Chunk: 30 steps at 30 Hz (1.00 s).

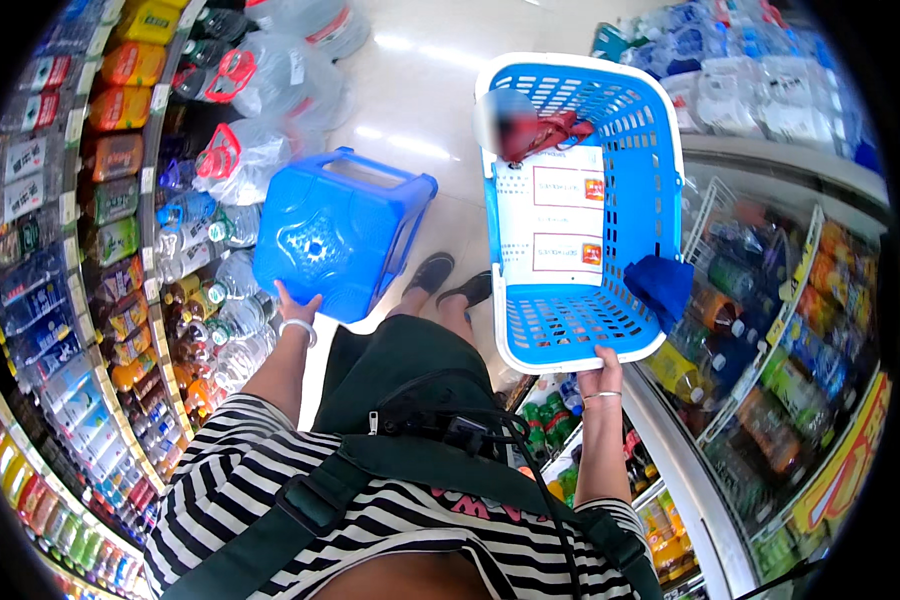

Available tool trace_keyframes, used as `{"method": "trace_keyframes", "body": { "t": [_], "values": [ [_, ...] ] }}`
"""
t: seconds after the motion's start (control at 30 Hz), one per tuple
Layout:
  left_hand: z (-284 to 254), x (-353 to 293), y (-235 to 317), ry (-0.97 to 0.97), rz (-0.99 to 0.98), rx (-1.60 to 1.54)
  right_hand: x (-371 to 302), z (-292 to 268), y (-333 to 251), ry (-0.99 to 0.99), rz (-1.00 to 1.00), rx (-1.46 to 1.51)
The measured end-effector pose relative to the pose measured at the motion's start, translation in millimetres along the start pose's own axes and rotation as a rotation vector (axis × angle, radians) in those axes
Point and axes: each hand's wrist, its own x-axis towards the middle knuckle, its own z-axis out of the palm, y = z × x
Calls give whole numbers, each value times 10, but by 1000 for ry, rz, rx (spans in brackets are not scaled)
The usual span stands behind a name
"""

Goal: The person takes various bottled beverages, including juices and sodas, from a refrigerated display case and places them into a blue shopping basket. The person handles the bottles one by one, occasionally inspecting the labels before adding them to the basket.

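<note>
My left hand (298, 306) is closed on the near edge of a blue plastic stool (315, 235), which is tilted so its patterned seat faces up toward me. With my right hand (600, 376) I grip the near white rim of a blue-and-white plastic basket (587, 358); the fingers under the rim are partly hidden. Inside the basket lies a white box (555, 215) with red-framed panels. A dark red item (548, 133) with straps rests toward its far end, beside a blurred patch. Blue cloth (660, 288) hangs over the basket's right side.
Shelves of packed drinks (120, 200) line the left side. Large clear water jugs (290, 80) stand on the pale tiled floor (420, 60) beside them. To the right is a glass-fronted cooler (750, 320) of bottles, with wrapped bottle packs (760, 90) beyond it. My shoes (430, 272) are near the stool.
</note>
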Motion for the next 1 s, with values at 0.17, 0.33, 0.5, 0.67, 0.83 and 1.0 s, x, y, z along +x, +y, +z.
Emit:
{"method": "trace_keyframes", "body": {
  "t": [0.17, 0.33, 0.5, 0.67, 0.83, 1.0],
  "values": [
    [226, 276, 826, -173, 428, -57, -55, -193, 93, 2, -66, 111],
    [321, 527, 1816, -325, 561, 410, -164, -403, 339, 136, -156, 161],
    [331, 597, 2622, -245, 703, 932, -336, -519, 483, 147, -143, 236],
    [334, 284, 2939, -92, 951, 921, -333, -698, 887, 215, -135, 353],
    [579, -213, 3030, -125, 1076, 1112, -96, -810, 1395, 265, -37, 477],
    [928, -13, 2987, -1, 1056, 1015, 309, -782, 1790, 290, 76, 593]
  ]
}}
